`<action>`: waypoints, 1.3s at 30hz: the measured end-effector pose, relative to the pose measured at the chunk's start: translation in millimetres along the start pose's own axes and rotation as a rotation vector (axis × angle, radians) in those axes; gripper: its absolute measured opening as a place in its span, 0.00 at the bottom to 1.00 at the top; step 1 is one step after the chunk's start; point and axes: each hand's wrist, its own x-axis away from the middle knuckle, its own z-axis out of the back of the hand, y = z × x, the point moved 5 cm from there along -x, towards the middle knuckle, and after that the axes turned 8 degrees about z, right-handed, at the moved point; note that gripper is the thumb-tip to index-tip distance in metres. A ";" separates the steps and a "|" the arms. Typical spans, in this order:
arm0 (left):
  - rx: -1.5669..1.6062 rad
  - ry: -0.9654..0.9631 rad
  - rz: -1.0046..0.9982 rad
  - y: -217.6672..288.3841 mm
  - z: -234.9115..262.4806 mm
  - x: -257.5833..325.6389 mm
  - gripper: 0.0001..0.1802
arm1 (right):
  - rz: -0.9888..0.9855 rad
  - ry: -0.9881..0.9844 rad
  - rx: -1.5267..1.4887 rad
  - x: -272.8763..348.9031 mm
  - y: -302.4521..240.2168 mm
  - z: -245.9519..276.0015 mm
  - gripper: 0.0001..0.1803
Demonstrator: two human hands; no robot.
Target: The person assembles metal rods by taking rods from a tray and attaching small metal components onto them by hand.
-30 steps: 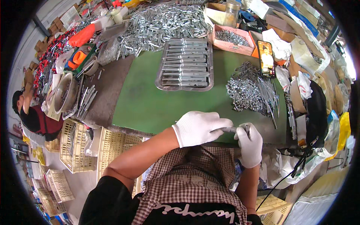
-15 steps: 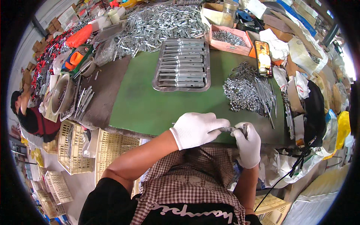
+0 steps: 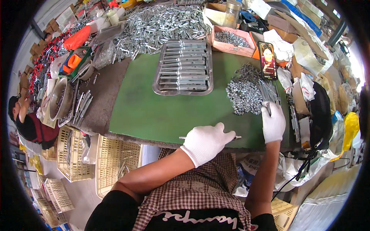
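My left hand (image 3: pixel 206 143), in a white glove, is closed around a slim metal rod (image 3: pixel 238 137) near the front edge of the green mat. The rod's two ends stick out on either side of the fist. Farther right, my gloved right hand (image 3: pixel 273 124) reaches to the near end of a bundle of thin metal rods (image 3: pixel 269 91). A short dark metal piece (image 3: pixel 268 109) shows between its fingertips; its exact kind is unclear. Left of this hand lies a heap of small shiny metal fittings (image 3: pixel 243 98).
A metal tray (image 3: pixel 210 85) of lined-up metal tubes stands mid-mat. Behind it spreads a large heap of metal parts (image 3: pixel 162 25). A pink box (image 3: pixel 231 46) and a propped phone (image 3: pixel 267 61) stand at the right. Beyond the table's left side is another person (image 3: pixel 31 123).
My right hand has left the left hand and moved up and right to the thin rods. The left hand has shifted slightly right and down, still holding the rod.
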 end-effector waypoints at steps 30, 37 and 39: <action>0.058 -0.050 0.027 0.2 -0.6 1.0 0.09 | 0.147 -0.257 -0.200 64.2 -73.0 -1.1 0.08; 0.027 -0.059 0.026 1.3 -0.1 0.4 0.08 | -0.053 0.052 -0.084 28.5 -23.5 6.9 0.10; 0.034 -0.048 0.026 0.3 -0.8 0.5 0.08 | -0.042 0.073 0.098 16.5 -5.4 0.2 0.12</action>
